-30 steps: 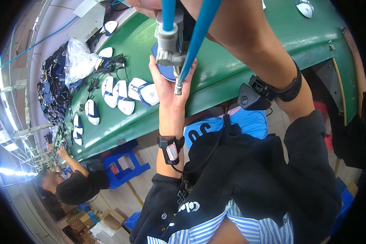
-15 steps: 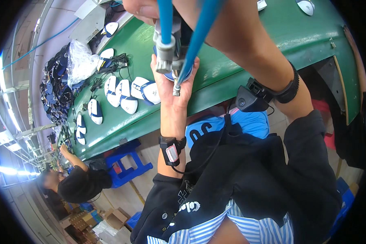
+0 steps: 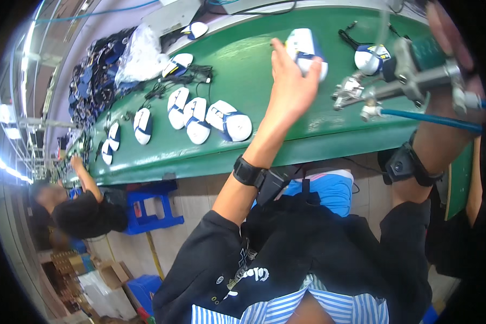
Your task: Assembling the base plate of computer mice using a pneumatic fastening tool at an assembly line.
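Observation:
My left hand (image 3: 292, 86) is over the green bench with its palm down. Its thumb and fingers grip the sides of a rounded, mouse-shaped white and navy housing (image 3: 302, 46). At the far right my right hand (image 3: 440, 29), partly cut off by the picture's dark rim, is closed round an air tool (image 3: 416, 81) with metal fittings and a blue hose (image 3: 432, 120). Its metal tip points left, toward the left hand but apart from it. Just beyond the tool lies another white and navy housing (image 3: 368, 59) with a black cable.
Several similar housings (image 3: 197, 121) lie on the green bench (image 3: 286, 140) to the left. A clear plastic bag (image 3: 140, 59) sits beside a heap of dark blue parts (image 3: 94, 75). Another person (image 3: 78, 210) works at far left, near a blue stool (image 3: 151, 208). Cardboard boxes (image 3: 113, 275) stand below.
The air tool was above my left palm; it is now off to the right with my right hand. My left hand has turned over and moved right with the housing.

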The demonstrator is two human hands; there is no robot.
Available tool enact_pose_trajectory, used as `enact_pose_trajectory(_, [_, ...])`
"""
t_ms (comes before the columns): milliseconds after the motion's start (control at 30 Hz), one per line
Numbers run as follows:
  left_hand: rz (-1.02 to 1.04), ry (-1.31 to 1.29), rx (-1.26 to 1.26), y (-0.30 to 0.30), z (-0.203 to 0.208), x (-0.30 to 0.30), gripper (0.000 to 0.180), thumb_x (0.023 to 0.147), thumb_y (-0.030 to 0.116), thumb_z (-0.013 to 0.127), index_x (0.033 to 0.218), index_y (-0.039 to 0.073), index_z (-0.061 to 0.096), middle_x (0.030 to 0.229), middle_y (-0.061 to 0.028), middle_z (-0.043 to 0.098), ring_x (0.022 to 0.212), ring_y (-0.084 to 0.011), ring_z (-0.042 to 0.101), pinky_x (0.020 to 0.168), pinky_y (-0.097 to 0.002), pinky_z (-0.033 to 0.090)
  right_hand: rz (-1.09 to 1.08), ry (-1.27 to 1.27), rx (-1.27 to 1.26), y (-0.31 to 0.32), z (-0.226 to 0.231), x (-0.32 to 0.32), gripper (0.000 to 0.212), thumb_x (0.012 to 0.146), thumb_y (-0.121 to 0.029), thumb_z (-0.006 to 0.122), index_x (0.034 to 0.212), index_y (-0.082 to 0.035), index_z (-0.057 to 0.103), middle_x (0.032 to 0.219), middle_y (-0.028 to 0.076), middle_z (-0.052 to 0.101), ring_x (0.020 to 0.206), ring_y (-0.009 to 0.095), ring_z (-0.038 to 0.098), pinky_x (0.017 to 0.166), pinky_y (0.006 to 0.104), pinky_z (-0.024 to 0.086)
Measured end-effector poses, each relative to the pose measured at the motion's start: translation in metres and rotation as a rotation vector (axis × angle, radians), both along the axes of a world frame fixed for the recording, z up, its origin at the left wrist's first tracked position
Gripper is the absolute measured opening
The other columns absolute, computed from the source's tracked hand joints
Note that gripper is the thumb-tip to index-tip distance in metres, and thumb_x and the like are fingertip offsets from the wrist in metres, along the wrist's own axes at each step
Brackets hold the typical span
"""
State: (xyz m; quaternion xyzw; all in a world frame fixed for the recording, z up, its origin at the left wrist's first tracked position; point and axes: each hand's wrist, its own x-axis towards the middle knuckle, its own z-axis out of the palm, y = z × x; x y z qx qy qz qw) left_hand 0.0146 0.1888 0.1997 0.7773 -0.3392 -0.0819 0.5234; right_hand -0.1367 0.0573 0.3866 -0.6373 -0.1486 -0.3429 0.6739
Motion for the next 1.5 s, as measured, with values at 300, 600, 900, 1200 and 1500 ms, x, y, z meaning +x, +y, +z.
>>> enact_pose_trajectory(300, [0.41,-0.41,0.68,0.146,-0.012,0.007,0.086,0.084,0.053,0.075,0.136,-0.009,0.047,0.12,-0.0345,0.048,0.114,-0.0465,0.047,0.099,-0.0521,0.041,0.201,0.116,0.063,-0.009,-0.026,0.005,0.02,0.101,-0.019,0.042,0.083,-0.012,0.044,0.066,-0.002,0.043,0.063,0.008,0.038,0.064,0.0196,0.034])
enact_pose_trajectory(600, [0.292,-0.47,0.608,0.111,-0.032,0.011,0.072,0.079,0.032,0.08,0.135,-0.002,0.05,0.131,-0.0299,0.043,0.111,-0.048,0.052,0.094,-0.0535,0.047,0.15,0.12,0.018,0.014,-0.015,0.025,0.021,0.102,-0.021,0.043,0.082,-0.013,0.043,0.065,-0.002,0.042,0.063,0.009,0.038,0.065,0.0203,0.033])
enact_pose_trajectory(900, [0.004,-0.506,0.416,0.136,-0.035,0.041,0.077,0.075,0.014,0.078,0.145,0.005,0.045,0.121,-0.0281,0.053,0.112,-0.0443,0.052,0.098,-0.0511,0.045,0.021,0.043,-0.029,0.021,-0.028,0.041,0.023,0.103,-0.028,0.043,0.088,-0.01,0.048,0.068,-0.001,0.045,0.064,0.01,0.043,0.066,0.0229,0.035])
enact_pose_trajectory(1200, [-0.222,-0.576,0.63,0.131,-0.003,0.062,0.078,0.079,0.024,0.078,0.149,0.017,0.044,0.113,-0.0273,0.057,0.107,-0.0446,0.057,0.095,-0.0496,0.048,-0.247,0.117,-0.295,0.062,0.002,0.093,0.027,0.096,-0.027,0.062,0.089,-0.002,0.07,0.08,0.004,0.065,0.072,0.011,0.059,0.065,0.028,0.044])
enact_pose_trajectory(1500, [-0.38,1.412,-0.654,0.126,-0.014,0.029,0.064,0.097,0.041,0.05,0.145,0.0,0.042,0.133,-0.0277,0.054,0.116,-0.0419,0.06,0.099,-0.0563,0.052,-0.381,-0.089,-0.131,0.072,-0.007,0.111,0.022,0.098,-0.016,0.054,0.102,0.001,0.067,0.066,0.001,0.052,0.056,0.011,0.052,0.049,0.0264,0.043])
